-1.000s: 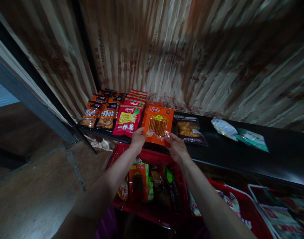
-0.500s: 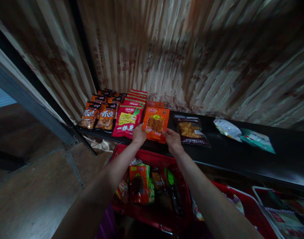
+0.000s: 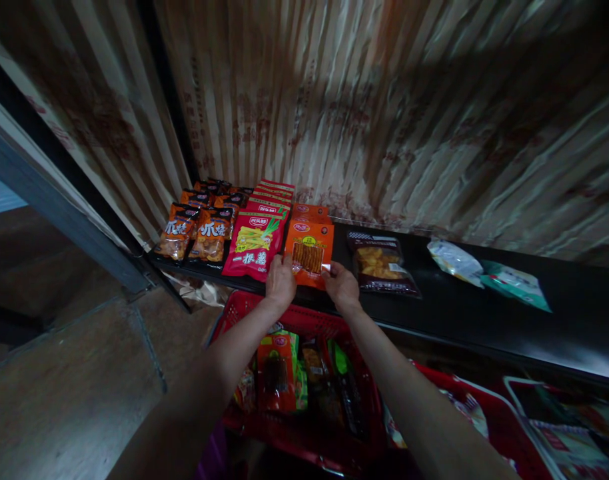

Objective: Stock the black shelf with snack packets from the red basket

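Observation:
An orange snack packet with a clear window lies on the black shelf, on top of other orange packets. My left hand grips its lower left corner and my right hand grips its lower right corner. To its left stands a row of red packets with a green onion picture. To its right lies a dark packet showing yellow pieces.
Brown-orange snack bags fill the shelf's left end. A white bag and a green packet lie farther right. Below the shelf stands a red basket holding several packets, with another red basket to its right. A striped curtain hangs behind.
Both hands lowered the orange packet from a raised, tilted position down flat onto the stack on the shelf.

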`<state>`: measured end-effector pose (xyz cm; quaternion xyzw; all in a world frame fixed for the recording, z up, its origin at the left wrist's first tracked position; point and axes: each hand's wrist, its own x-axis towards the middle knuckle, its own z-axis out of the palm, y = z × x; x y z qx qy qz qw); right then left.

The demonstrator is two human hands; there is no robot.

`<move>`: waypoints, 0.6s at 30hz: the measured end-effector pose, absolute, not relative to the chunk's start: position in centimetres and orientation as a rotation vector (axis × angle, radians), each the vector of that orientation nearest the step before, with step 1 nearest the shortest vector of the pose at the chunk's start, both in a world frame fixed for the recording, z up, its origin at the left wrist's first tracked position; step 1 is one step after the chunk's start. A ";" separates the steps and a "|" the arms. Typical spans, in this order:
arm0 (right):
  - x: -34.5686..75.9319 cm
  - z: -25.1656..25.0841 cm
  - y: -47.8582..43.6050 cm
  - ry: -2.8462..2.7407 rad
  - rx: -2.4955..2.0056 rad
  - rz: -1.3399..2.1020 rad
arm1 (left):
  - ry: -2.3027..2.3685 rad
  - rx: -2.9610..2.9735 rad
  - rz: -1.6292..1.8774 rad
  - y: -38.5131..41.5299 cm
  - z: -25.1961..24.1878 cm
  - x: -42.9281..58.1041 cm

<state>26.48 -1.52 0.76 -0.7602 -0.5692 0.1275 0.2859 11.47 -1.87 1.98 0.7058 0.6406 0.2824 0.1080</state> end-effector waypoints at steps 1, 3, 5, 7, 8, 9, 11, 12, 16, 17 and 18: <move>26.3 1.0 -1.7 -1.517 -2.051 0.330 | 1.891 2.127 0.831 -2.0 1.9 11.5; 25.8 1.6 -2.0 -1.500 -2.080 0.323 | 1.903 2.231 0.818 -2.2 1.8 11.5; 25.5 2.0 -2.2 -1.502 -2.119 0.305 | 1.923 2.324 0.803 -2.4 1.7 11.5; 25.2 2.4 -2.4 -1.514 -2.155 0.296 | 1.916 2.412 0.817 -2.5 1.6 11.5; 25.2 2.5 -2.5 -1.523 -2.170 0.292 | 1.896 2.447 0.840 -2.4 1.4 11.5; 25.2 2.6 -2.6 -1.531 -2.181 0.282 | 1.863 2.471 0.866 -2.4 1.2 11.6; 25.2 2.7 -2.7 -1.555 -2.187 0.196 | 1.768 2.494 0.913 -2.2 0.5 11.7; 25.2 2.6 -2.7 -1.581 -2.165 0.120 | 1.722 2.497 0.932 -2.2 0.2 11.8; 24.9 2.7 -1.9 -1.810 -1.924 -0.143 | 1.618 2.504 0.961 -2.2 -1.0 12.0; 24.7 2.8 -1.5 -1.874 -1.878 -0.163 | 1.609 2.505 0.940 -2.2 -1.1 12.0; 24.5 3.0 -1.1 -1.932 -1.854 -0.170 | 1.603 2.505 0.912 -2.3 -1.2 12.0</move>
